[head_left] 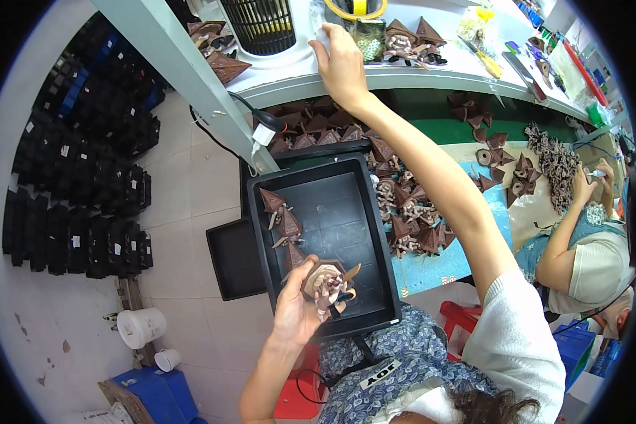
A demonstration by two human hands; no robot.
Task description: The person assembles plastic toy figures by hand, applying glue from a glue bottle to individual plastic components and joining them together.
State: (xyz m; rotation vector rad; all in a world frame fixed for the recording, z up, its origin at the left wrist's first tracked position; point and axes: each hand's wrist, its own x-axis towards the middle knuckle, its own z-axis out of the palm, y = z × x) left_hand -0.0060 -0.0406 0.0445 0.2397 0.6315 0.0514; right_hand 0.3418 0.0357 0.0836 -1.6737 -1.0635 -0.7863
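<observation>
Taking the black tray (336, 212) as a dial's centre, the brown-and-cream figurine (325, 284) sits toward its 6 o'clock side, held above the tray floor. The person's left hand (297, 304) curls round it from 8 o'clock, fingers mostly hidden beneath. The right hand (343, 63) reaches to 12 o'clock, beside a white appliance (261, 28) with a dark grille; its thumb and fingers stand slightly apart, and whether they grip anything cannot be told.

The one-sided hold looks like the main risk: a loose thumb could let the figurine roll and knock its thin tan blade on the tray. The three brown-capped pieces (290, 226) at 9 to 10 o'clock lie close to that hand — a careless wrist might scuff them. In the pile (417, 212) at 2 o'clock, the jutting parts could well tangle and snap.

The figurine looks like hard painted resin or plastic: a dark angular rim, a pale ridged body, black lower bits. The pile shows faceted, pointed brown caps over knobbly cream shapes. The tray is smooth and rectangular with rounded corners — little there to stop a piece sliding.
</observation>
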